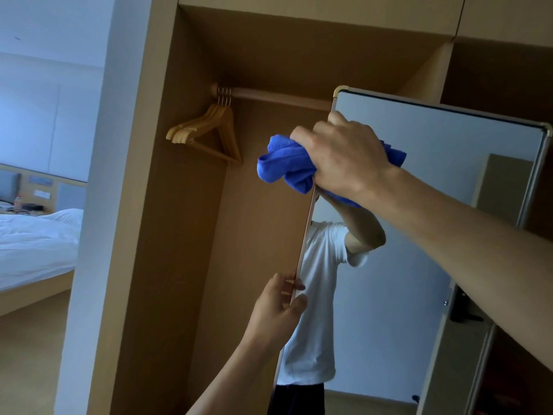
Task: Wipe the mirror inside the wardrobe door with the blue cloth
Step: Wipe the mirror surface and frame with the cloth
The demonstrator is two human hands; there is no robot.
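1. Right forearm comes in from the lower right, and at its end the right grip [344,157] is clenched around a bunched bright blue microfibre cloth [284,166], fingers curled over the wad.
2. That cloth is pressed to the upper left of the tall metal-framed mirror [449,139]. It spills past the left edge, not far below the rounded top corner.
3. Lower down, the left grip [278,307] pinches the mirror's thin left edge between thumb and fingers. I'd say it is steadying the panel against the push of the wipe.
4. Behind them is the open light-brown wooden wardrobe [167,205], with a bunch of pale wooden hangers [209,136] on its rail, well clear of the cloth. A white-sheeted bed [36,244] lies far off to the left.
5. As for progress, the wipe is under way, with the cloth high up on the glass.
6. The glass below reflects a white T-shirt and a pale wall. In this dim light no streaks or damp patches show, so the part already cleaned is hard to judge.
7. My read is that the top band is in hand, and the middle, the right side and the lower half likely remain.
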